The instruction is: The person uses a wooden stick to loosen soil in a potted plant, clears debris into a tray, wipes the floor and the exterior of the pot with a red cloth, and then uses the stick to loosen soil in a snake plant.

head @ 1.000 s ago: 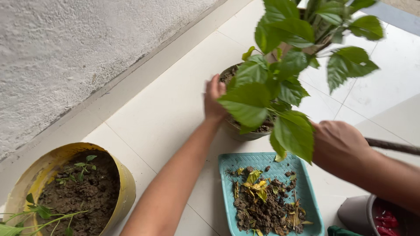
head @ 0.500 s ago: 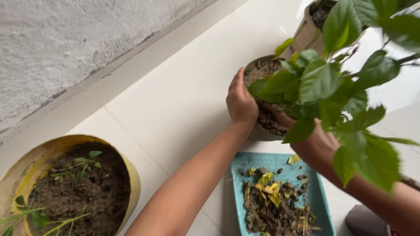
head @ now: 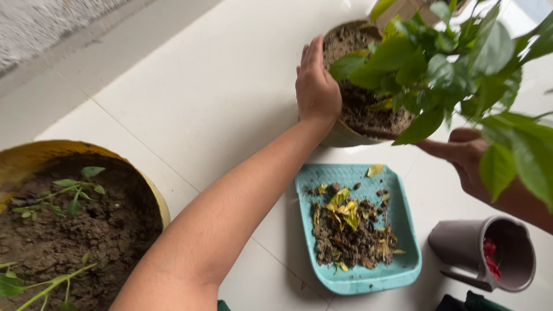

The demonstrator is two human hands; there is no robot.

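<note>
No packages, labels, signs or screens show anywhere in the frame.
</note>
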